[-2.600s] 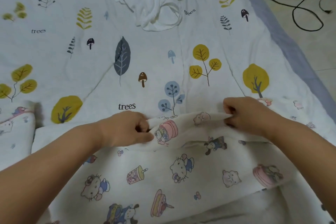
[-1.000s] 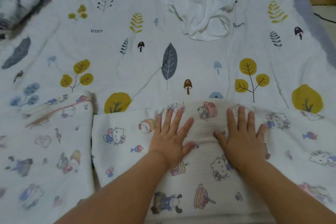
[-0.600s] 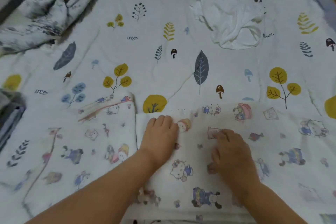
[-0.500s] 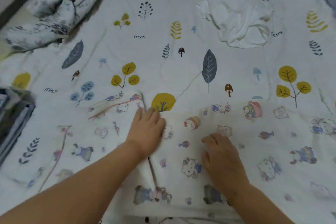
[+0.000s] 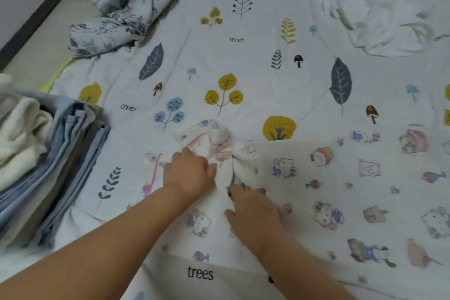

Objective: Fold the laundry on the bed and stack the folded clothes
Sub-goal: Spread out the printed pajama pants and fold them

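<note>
We see the left hand [image 5: 188, 173] gripping a bunched-up part of the cartoon-print cloth [image 5: 341, 190], its fingers curled into the gathered fabric, which rises in a crumpled ridge just beyond its knuckles. The right hand [image 5: 253, 212] lies just beside it, on its right, palm down on the same cloth with fingers loosely spread and pressing, not curled around anything. The cloth stretches flat from the right hand out toward the right edge, lying on the tree-patterned bedsheet [image 5: 243, 56]. Well to the left of the left hand sits a stack of folded clothes [image 5: 48, 165], blue layers with a cream piece on top. Far beyond the left hand lies a crumpled grey-blue printed garment [image 5: 129, 5]; far beyond the right hand, a rumpled white garment [image 5: 379, 12].
</note>
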### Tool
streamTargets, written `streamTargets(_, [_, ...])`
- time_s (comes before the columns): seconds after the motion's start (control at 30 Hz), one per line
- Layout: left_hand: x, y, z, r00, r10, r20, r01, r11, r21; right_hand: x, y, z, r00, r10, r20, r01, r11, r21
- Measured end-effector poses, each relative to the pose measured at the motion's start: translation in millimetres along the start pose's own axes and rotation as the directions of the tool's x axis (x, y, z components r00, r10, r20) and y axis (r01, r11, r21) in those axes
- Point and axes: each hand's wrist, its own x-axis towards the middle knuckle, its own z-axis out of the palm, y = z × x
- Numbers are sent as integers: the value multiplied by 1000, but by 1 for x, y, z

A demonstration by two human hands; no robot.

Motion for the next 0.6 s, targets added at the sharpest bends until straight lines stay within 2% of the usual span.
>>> streamTargets(0.07, [1, -11, 1, 988, -61, -143, 22, 965, -260, 1, -6, 5, 999, 26, -31, -27, 999, -21])
streamTargets(0.1, [3, -14, 0, 971, -80, -225, -9, 928, -372, 0, -8, 7, 999, 24, -38, -25, 999, -29])
streamTargets(0.17, [10, -11, -5, 956, -14, -294, -142, 853, -502, -2, -12, 12, 999, -17, -33, 15, 998, -66])
streamTargets(0.27, [19, 3, -10, 957, 188, -221, -272, 849, -454, -5, -15, 19, 997, -73, 3, 72, 987, -142])
streamTargets(0.33, [22, 12, -8, 953, 261, -152, -297, 901, -316, -5, -14, 23, 995, -97, 23, 99, 978, -184])
streamTargets(0.37, [22, 15, -10, 945, 287, -157, -317, 922, -224, -6, -15, 23, 994, -112, 16, 113, 974, -195])
streamTargets(0.4, [21, 15, -10, 928, 296, -228, -340, 921, -190, -7, -17, 24, 992, -126, 4, 124, 970, -209])
streamTargets(0.43, [18, 11, -12, 908, 268, -323, -352, 906, -236, -8, -18, 23, 989, -146, -24, 137, 966, -218])
streamTargets(0.5, [4, -6, -19, 859, 54, -509, -326, 825, -461, -13, -24, 17, 986, -165, -30, 152, 952, -264])
streamTargets(0.57, [-23, -37, -22, 778, -220, -588, -335, 646, -686, -19, -27, 17, 969, -221, -111, 184, 944, -274])
streamTargets(0.6, [-40, -55, -18, 752, -305, -585, -321, 605, -729, -22, -28, 18, 959, -255, -124, 215, 939, -269])
